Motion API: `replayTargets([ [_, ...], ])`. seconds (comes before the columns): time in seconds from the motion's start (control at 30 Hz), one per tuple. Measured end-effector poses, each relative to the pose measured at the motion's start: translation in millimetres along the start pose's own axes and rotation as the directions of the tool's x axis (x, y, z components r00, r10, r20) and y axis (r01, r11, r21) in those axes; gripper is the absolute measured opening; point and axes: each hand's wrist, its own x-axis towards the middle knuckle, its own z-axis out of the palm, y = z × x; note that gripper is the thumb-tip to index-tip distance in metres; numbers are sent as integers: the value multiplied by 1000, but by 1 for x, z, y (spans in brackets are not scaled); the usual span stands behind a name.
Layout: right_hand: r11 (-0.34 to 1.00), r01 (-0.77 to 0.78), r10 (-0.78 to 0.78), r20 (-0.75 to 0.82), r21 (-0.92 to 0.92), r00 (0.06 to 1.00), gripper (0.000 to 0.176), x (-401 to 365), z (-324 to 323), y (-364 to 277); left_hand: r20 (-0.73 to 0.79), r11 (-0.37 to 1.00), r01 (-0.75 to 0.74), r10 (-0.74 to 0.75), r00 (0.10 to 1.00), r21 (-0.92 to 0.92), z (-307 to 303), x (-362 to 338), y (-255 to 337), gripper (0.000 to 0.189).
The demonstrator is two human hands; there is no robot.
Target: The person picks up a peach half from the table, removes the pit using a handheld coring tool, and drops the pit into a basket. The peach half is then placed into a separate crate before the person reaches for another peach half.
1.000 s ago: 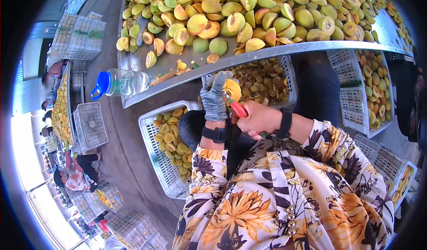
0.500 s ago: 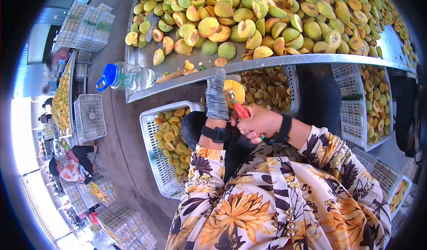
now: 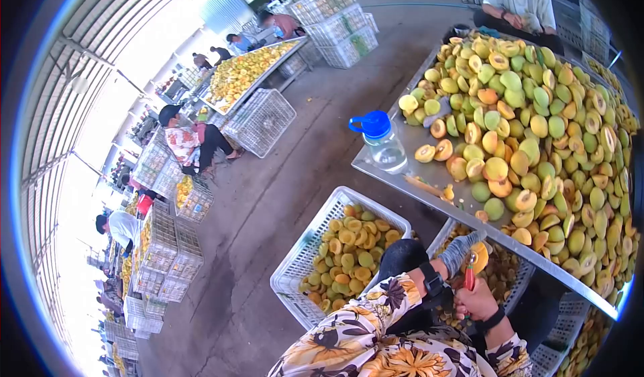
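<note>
Steel table edge (image 3: 402, 193) just beside left hand (image 3: 461, 248) and right hand (image 3: 475, 302), fruit pile (image 3: 537, 129) covers the tabletop, water bottle (image 3: 381, 141) on its bare corner, crate of halved fruit (image 3: 294, 264) just left, pit crate (image 3: 518, 290) beneath, open concrete floor (image 3: 288, 176) beyond.

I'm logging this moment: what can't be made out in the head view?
Head view, lower right:
Working end of the red tool: too small, lost against the fruit half in the gloved left hand.
Grip of the right hand on that tool: tiny, fingers indistinct.
Contents of the crate below the hands: largely covered by table edge and arms.
</note>
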Motion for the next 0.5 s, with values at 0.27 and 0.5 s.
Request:
replayTargets([
  [0.27,967,-79,26,215,242,976,22,-17,2,-11,186,285,-492,682,707,823,5,-7,9,24],
  [0.5,884,256,-256,52,-392,965,8,-11,-5,0,42,988,-120,116,992,95,2,6,-2,34],
])
